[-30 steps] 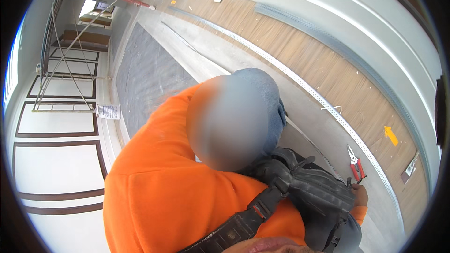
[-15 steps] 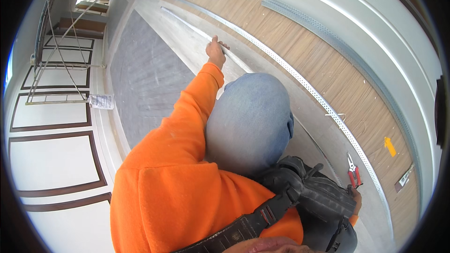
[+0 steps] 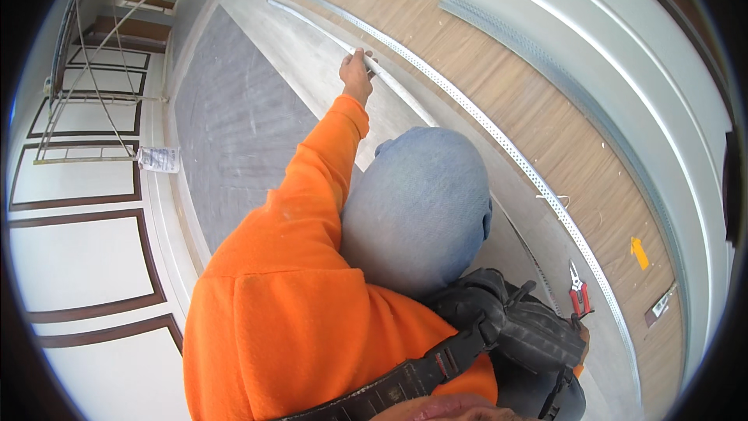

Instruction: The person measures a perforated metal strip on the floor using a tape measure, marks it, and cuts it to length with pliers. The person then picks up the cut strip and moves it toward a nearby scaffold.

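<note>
My left hand (image 3: 356,74), at the end of an outstretched orange sleeve, is closed around a long, thin whitish metal strip (image 3: 401,93). The strip's far end reaches beyond the hand, and my bent knee in blue jeans hides part of its near stretch. Low on the right, only an edge of my right hand (image 3: 583,343) shows beside a black bag (image 3: 538,335); its fingers are hidden. Just beyond that hand, red-handled snips (image 3: 579,296) lie on the floor with their blades pointing away from me.
A long perforated metal strip (image 3: 467,113) curves along the floor at right. Beyond it lie a wider perforated metal length (image 3: 538,54), a yellow scrap (image 3: 639,252) and a small packet (image 3: 661,306). Scaffolding (image 3: 86,160) and a white bucket (image 3: 159,160) stand by the panelled wall at left.
My left hand has moved slightly farther away with the strip, whose visible part has shifted. My right hand has drawn back a little from the snips, and the view has turned slightly.
</note>
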`<action>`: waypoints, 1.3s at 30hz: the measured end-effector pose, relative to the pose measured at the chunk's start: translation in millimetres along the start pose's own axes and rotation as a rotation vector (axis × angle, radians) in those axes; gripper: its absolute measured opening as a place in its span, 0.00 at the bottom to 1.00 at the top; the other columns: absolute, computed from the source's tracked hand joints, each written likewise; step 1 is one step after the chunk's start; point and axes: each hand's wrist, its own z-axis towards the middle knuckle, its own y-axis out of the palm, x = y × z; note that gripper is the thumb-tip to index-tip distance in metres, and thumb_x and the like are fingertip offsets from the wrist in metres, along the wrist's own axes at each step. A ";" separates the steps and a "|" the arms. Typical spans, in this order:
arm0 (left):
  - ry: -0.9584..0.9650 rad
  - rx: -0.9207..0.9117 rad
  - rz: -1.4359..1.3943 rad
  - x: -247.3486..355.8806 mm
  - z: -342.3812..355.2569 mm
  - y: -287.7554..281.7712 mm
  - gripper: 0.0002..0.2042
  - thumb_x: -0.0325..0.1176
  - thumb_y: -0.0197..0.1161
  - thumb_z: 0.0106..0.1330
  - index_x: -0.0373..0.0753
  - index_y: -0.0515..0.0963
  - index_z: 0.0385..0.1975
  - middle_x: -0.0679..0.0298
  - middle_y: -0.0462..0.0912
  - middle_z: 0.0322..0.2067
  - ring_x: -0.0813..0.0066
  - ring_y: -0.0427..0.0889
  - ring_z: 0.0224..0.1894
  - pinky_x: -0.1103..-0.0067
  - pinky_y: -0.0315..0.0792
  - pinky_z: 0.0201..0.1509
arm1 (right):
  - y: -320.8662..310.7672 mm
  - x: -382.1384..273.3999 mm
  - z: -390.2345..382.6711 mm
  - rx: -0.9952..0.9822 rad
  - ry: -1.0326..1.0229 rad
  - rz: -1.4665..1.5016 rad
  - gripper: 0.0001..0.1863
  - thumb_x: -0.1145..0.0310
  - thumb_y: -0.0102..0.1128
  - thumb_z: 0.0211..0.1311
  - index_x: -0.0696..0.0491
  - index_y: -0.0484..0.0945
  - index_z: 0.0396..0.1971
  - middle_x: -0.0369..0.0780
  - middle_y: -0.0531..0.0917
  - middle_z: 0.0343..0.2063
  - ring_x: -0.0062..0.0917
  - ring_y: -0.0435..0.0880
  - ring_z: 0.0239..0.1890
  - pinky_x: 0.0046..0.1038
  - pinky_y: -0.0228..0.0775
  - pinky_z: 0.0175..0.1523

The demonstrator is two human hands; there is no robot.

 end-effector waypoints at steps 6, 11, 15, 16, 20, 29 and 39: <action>-0.153 0.045 0.206 -28.6 12.1 -3.5 0.18 0.25 0.56 0.71 0.37 0.69 0.60 0.56 0.82 0.47 0.59 0.85 0.42 0.62 0.83 0.47 | -7.4 -10.4 -6.0 0.100 0.067 -0.336 0.10 0.65 0.68 0.60 0.48 0.89 0.41 0.42 0.89 0.40 0.36 0.89 0.43 0.35 0.78 0.48; -0.075 0.087 0.298 -54.9 13.9 -16.5 0.25 0.26 0.59 0.70 0.38 0.65 0.67 0.53 0.81 0.50 0.60 0.85 0.45 0.64 0.83 0.47 | -14.5 -38.0 -21.3 0.111 0.086 -0.434 0.10 0.64 0.69 0.59 0.47 0.89 0.40 0.40 0.88 0.39 0.37 0.88 0.43 0.35 0.77 0.49; 0.077 0.120 0.043 -40.9 32.0 -20.1 0.32 0.28 0.63 0.69 0.38 0.61 0.73 0.50 0.81 0.54 0.60 0.85 0.48 0.67 0.82 0.46 | -22.2 -11.2 -16.0 0.056 -0.021 -0.337 0.10 0.66 0.69 0.58 0.48 0.89 0.40 0.40 0.89 0.38 0.36 0.88 0.43 0.33 0.78 0.49; 0.094 0.123 0.018 -34.5 29.2 -15.4 0.34 0.28 0.64 0.68 0.38 0.60 0.74 0.50 0.81 0.54 0.60 0.84 0.48 0.67 0.82 0.46 | -22.7 -5.7 -13.6 0.045 -0.044 -0.316 0.10 0.66 0.69 0.58 0.49 0.89 0.40 0.40 0.89 0.38 0.36 0.89 0.42 0.33 0.78 0.49; 0.049 0.241 -0.016 0.3 25.5 4.8 0.34 0.28 0.62 0.71 0.39 0.57 0.76 0.52 0.81 0.53 0.63 0.83 0.44 0.64 0.79 0.43 | -21.8 0.5 1.3 0.007 0.011 -0.292 0.11 0.66 0.68 0.59 0.49 0.89 0.41 0.42 0.89 0.38 0.35 0.89 0.42 0.33 0.78 0.49; -0.048 0.077 0.175 -24.5 57.9 -28.5 0.14 0.30 0.66 0.70 0.31 0.78 0.51 0.58 0.82 0.40 0.63 0.84 0.37 0.63 0.81 0.36 | -26.8 -7.1 -1.6 0.048 0.037 -0.280 0.11 0.62 0.68 0.58 0.49 0.90 0.39 0.42 0.90 0.37 0.35 0.90 0.42 0.33 0.78 0.49; -0.272 0.179 0.070 -54.1 33.5 -55.6 0.13 0.37 0.65 0.72 0.32 0.81 0.46 0.57 0.85 0.41 0.64 0.85 0.41 0.69 0.81 0.44 | -23.0 25.7 -14.2 0.087 0.029 -0.316 0.11 0.62 0.68 0.57 0.48 0.90 0.38 0.42 0.90 0.36 0.34 0.90 0.43 0.33 0.77 0.49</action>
